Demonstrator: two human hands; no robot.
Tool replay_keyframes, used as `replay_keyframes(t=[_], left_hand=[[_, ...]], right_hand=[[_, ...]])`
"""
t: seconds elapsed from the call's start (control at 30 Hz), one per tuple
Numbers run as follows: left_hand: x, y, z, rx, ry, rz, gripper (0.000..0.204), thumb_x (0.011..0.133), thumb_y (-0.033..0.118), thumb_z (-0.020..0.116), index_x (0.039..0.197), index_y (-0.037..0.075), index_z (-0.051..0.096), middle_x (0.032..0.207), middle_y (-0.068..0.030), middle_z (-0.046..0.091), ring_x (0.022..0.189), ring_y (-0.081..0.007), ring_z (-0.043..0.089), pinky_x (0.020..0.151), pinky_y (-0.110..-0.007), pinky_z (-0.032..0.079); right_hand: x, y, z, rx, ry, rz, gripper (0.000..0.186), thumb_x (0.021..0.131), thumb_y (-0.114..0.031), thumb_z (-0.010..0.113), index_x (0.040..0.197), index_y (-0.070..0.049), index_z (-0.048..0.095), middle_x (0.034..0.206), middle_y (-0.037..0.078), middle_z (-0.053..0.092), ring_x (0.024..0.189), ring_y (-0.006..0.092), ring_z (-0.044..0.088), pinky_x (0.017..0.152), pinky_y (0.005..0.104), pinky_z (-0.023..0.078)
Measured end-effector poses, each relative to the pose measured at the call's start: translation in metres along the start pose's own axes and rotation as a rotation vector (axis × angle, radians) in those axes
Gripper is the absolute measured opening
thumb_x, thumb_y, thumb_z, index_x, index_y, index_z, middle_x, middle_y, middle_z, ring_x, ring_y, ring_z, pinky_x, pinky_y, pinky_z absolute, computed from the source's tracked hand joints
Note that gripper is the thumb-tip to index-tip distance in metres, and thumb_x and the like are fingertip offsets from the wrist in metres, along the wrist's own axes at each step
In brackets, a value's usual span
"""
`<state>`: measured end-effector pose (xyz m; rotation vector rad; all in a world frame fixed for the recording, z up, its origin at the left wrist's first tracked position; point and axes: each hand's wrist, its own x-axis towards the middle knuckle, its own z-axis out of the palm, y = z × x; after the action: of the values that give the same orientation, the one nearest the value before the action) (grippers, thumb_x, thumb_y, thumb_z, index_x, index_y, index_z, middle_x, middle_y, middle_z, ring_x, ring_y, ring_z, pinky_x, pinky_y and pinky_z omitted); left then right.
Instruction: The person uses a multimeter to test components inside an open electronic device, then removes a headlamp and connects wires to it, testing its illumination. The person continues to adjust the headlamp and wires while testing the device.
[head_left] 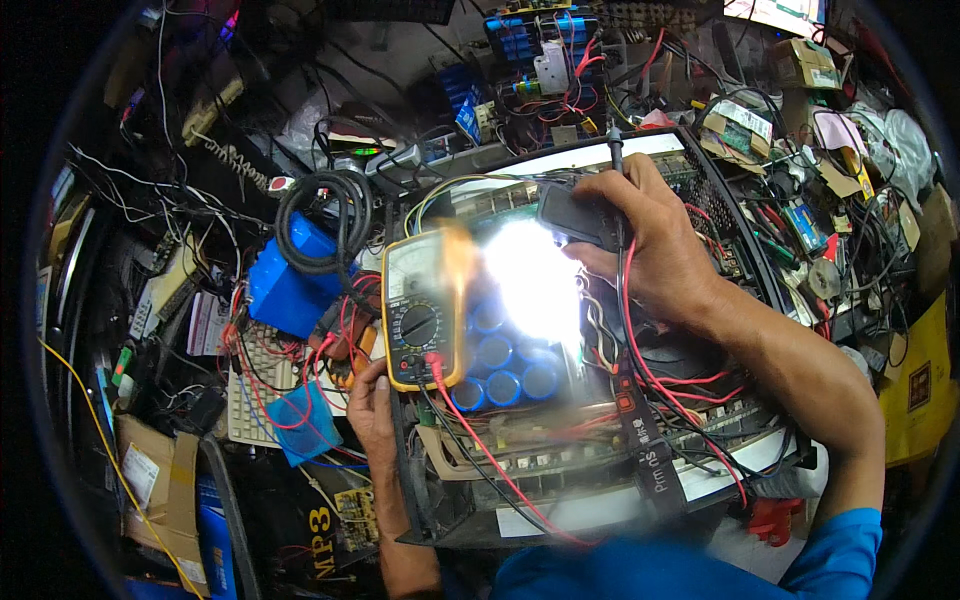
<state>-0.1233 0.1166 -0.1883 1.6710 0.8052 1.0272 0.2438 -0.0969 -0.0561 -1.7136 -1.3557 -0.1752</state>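
My right hand (660,240) is closed round a black hand-held light (578,215), whose glare whites out part of the opened metal chassis (690,150) below. A dark test probe (615,148) sticks up between its fingers, and a printed black strap (645,440) hangs beneath. At the chassis's left side, a yellow-edged analog multimeter (420,310) leans with red and black leads (470,440) plugged in. My left hand (374,405) is by its lower left corner; some fingers are hidden, so its grip is unclear. Several blue-rimmed round capacitors (497,352) sit inside the chassis.
Left of the chassis are a blue block (290,285), a coiled black cable (325,225), a beige keyboard (262,390) and a cardboard box (160,480). Circuit boards and blue parts (540,50) crowd the back. Loose wires, tools and a clear plastic bag (900,145) lie right.
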Motion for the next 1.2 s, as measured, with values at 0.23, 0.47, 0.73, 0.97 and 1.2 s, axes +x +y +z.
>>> replay_keyframes(t=[0.23,0.47,0.73,0.97,1.2], left_hand=[[0.041,0.101,0.022,-0.086,-0.232,0.351,0.046,0.103,0.019,0.068,0.142,-0.004,0.063,0.155,-0.0195,0.055,0.143,-0.0313,0.055,0.120,-0.046,0.045],[0.110,0.122,0.067,0.256,-0.425,0.391,0.056,0.095,0.023,0.077,0.145,0.002,0.063,0.161,-0.0211,0.051,0.145,-0.0326,0.054,0.120,-0.043,0.043],[0.138,0.113,0.077,0.243,-0.442,0.306,0.042,0.100,0.025,0.076,0.131,-0.003,0.069,0.141,-0.0216,0.065,0.134,-0.0335,0.063,0.117,-0.043,0.045],[0.124,0.118,0.081,0.289,-0.265,0.323,0.036,0.093,0.013,0.075,0.125,-0.002,0.073,0.140,-0.0181,0.066,0.128,-0.0313,0.065,0.110,-0.040,0.050],[0.112,0.207,0.078,0.000,-0.639,0.944,0.020,0.102,0.017,0.066,0.112,0.000,0.070,0.093,-0.0088,0.059,0.087,-0.0211,0.060,0.079,-0.043,0.052]], right_hand=[[-0.001,-0.008,0.003,-0.063,-0.088,-0.045,0.054,0.080,-0.013,0.092,0.128,-0.010,0.066,0.118,0.020,0.056,0.105,0.0423,0.066,0.089,0.0506,0.058],[0.003,-0.006,0.002,-0.086,-0.105,-0.017,0.054,0.079,-0.014,0.094,0.126,-0.004,0.069,0.115,0.017,0.063,0.107,0.0330,0.065,0.092,0.0423,0.055],[0.012,-0.006,0.000,-0.155,-0.104,0.005,0.051,0.082,-0.017,0.092,0.126,-0.003,0.069,0.103,0.015,0.061,0.091,0.0307,0.062,0.079,0.0396,0.052],[0.012,-0.003,0.000,-0.161,-0.103,-0.036,0.051,0.084,-0.014,0.090,0.128,-0.003,0.068,0.110,0.017,0.063,0.094,0.0316,0.064,0.081,0.0399,0.053],[0.013,0.003,-0.005,-0.169,-0.124,-0.015,0.054,0.081,-0.020,0.095,0.125,-0.003,0.070,0.114,0.016,0.068,0.100,0.0293,0.067,0.086,0.0381,0.055]])
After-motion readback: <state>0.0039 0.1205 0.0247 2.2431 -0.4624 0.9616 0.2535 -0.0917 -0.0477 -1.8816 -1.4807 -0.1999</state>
